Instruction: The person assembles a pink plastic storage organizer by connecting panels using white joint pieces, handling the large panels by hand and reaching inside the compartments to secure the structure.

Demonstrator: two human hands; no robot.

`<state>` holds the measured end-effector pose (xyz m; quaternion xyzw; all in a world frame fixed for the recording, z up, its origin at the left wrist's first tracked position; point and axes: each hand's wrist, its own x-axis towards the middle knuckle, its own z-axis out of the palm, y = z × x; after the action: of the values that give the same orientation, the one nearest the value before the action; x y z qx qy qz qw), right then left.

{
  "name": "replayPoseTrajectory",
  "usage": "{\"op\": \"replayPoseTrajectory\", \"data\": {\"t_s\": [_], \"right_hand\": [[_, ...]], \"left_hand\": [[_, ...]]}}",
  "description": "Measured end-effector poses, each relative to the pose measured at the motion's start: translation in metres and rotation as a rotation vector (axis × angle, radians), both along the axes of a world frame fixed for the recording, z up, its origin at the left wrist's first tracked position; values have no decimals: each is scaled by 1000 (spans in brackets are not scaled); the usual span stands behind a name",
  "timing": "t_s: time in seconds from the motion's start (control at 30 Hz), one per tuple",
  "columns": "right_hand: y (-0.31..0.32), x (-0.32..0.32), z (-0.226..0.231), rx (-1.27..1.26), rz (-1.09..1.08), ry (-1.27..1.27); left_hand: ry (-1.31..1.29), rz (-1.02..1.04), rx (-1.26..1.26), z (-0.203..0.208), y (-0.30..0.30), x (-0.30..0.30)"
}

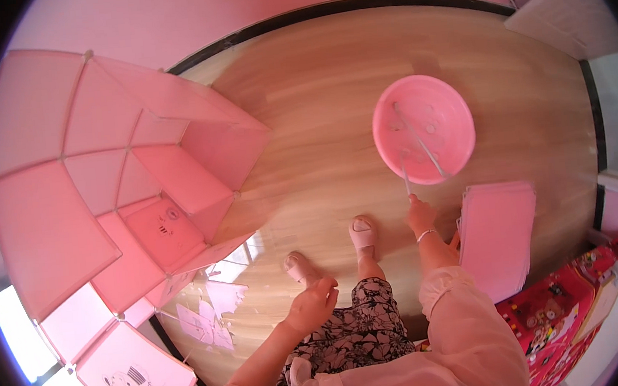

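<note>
My right hand (421, 216), with a bracelet at the wrist, is closed on a thin pale rod (405, 173). That rod points away from me, over the near rim of a round pink basin (459, 110) on the floor. A second, longer thin rod (422, 145) leans across the basin's inside, among several small round pieces (432, 128) that are too small to name. My left hand (314, 305) hangs near my lap, fingers curled in and nothing showing from them. The basin stands apart from the left hand.
At the left rises a pink panel cube shelf (54, 222). Flat pink panels (499, 239) lie stacked beside my right arm. Pale plastic scraps (206, 323) litter the floor near the shelf. A red patterned box (554, 311) sits at the lower right; a white door (565, 16) stands far right.
</note>
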<state>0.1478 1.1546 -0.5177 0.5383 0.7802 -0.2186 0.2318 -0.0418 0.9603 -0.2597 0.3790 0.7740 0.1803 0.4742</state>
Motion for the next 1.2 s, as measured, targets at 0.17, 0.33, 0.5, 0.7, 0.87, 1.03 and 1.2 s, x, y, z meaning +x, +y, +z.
{"op": "replayPoseTrajectory", "data": {"t_s": [0.17,0.33,0.5,0.7,0.87,1.03,1.2], "right_hand": [[22,-4,-21,331,193,-88],[28,-40,0,260,237,-90],[-44,-80,65,-62,369,69],[-117,-83,132,-270,409,225],[-205,-138,229,-291,569,341],[-287,-208,301,-507,662,410],[-374,-288,382,-554,932,620]], "left_hand": [[62,-111,-43,-15,-20,-6],[131,-133,-158,-7,-42,-8],[177,-118,-99,26,-96,-27],[402,-52,-92,105,-175,-69],[896,411,26,232,-308,-115],[1736,821,-51,346,-424,-126],[1176,1307,-143,376,-507,-106]]}}
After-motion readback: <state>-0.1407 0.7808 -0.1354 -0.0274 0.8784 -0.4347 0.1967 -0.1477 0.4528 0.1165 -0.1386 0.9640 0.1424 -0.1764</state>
